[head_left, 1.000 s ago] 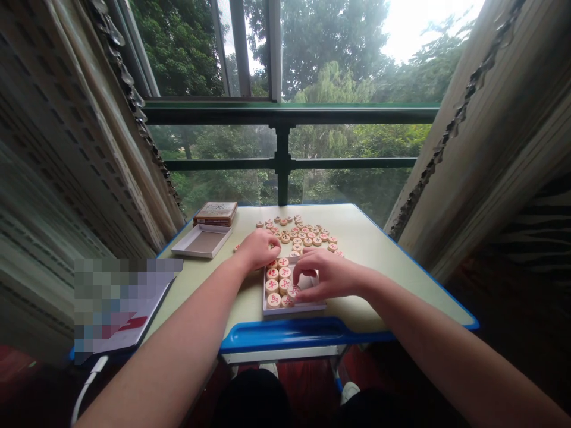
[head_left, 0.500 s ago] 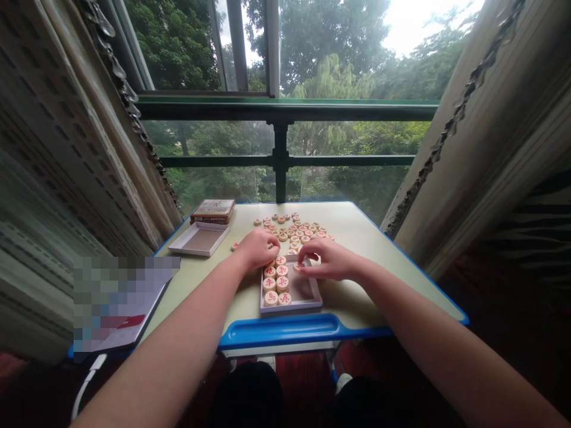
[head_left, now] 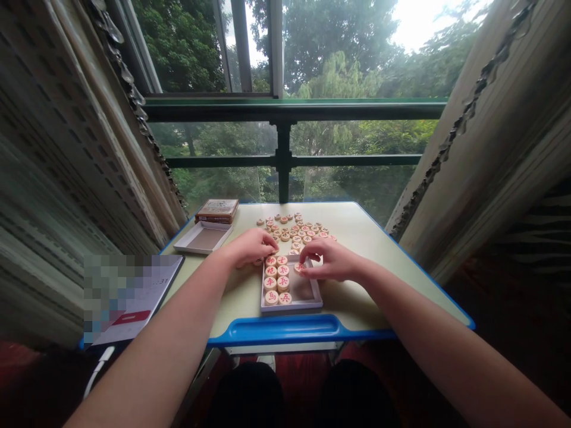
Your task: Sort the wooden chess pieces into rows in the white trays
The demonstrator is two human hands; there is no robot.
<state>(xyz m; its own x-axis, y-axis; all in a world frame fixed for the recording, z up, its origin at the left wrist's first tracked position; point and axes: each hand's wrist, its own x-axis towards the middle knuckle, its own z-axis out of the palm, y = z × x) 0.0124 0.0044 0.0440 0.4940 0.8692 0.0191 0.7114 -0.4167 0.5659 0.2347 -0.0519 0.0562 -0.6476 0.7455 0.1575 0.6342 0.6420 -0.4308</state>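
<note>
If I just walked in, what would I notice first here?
Probably the shallow white box near the front edge of the table, with two columns of red-lettered xiangqi pieces along its left side and the right hand pinching another piece. Beyond it, loose pieces lie clustered; behind, a window looks onto green trees.

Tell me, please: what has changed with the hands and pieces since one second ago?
The right hand has moved a round piece away from the person, towards the white box's far edge; its fingertips still touch it. The left hand stays by the far left corner. The second tray stayed.
</note>
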